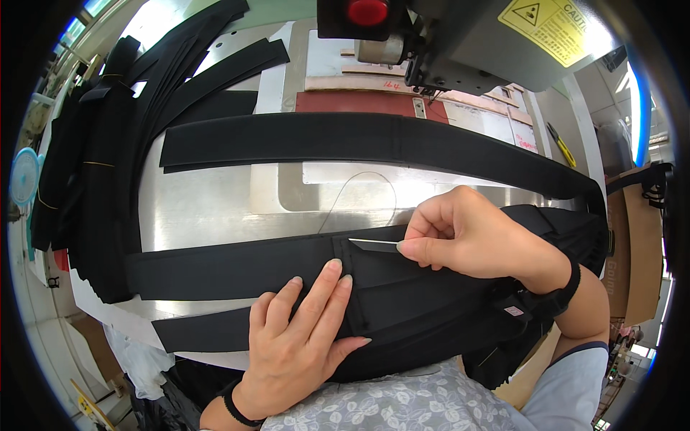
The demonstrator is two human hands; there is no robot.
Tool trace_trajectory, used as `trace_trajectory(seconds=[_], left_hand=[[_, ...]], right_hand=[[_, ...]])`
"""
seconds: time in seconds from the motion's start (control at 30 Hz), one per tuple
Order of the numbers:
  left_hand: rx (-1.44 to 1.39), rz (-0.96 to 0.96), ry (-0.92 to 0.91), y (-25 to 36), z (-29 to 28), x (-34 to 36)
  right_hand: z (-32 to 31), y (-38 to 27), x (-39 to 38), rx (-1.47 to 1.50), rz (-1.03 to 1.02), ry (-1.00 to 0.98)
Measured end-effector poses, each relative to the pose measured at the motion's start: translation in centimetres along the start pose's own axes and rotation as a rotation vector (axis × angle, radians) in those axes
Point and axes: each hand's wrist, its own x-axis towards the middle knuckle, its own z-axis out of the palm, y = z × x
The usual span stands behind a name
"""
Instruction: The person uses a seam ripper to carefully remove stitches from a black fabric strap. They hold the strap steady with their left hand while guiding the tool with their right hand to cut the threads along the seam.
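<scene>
A black fabric strip (223,264) with a stitched cross seam runs across the metal table in front of me. My left hand (298,327) lies on it with fingers stretched out, the fingertips beside the seam. Between thumb and fingers of my right hand (467,237) is a small, thin, pointed blade (374,246). Its tip points left, just over the strip near the seam. A loose dark thread (368,173) loops up from the strip's far edge. More black strips (438,330) lie bunched under and beside my hands.
Beyond lies another black strip (309,136), folding round at the right. Bundled black strips (108,158) are piled at the left. A grey machine head (496,43) with a red button (367,11) overhangs the far side. A yellow cutter (560,144) rests at the far right.
</scene>
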Motion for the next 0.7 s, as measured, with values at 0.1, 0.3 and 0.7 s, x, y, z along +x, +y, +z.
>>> trace_trajectory(seconds=[0.1,0.3,0.7], left_hand=[[-0.004,0.000,0.001,0.0,0.0,0.0],[-0.011,0.006,0.007,-0.1,0.2,0.0],[-0.014,0.004,0.005,-0.1,0.1,0.0]], right_hand=[[0.0,0.2,0.1,-0.022,0.020,-0.005],[0.1,0.4,0.2,-0.077,-0.006,0.009],[0.5,0.2,0.6,0.043,-0.051,-0.009]])
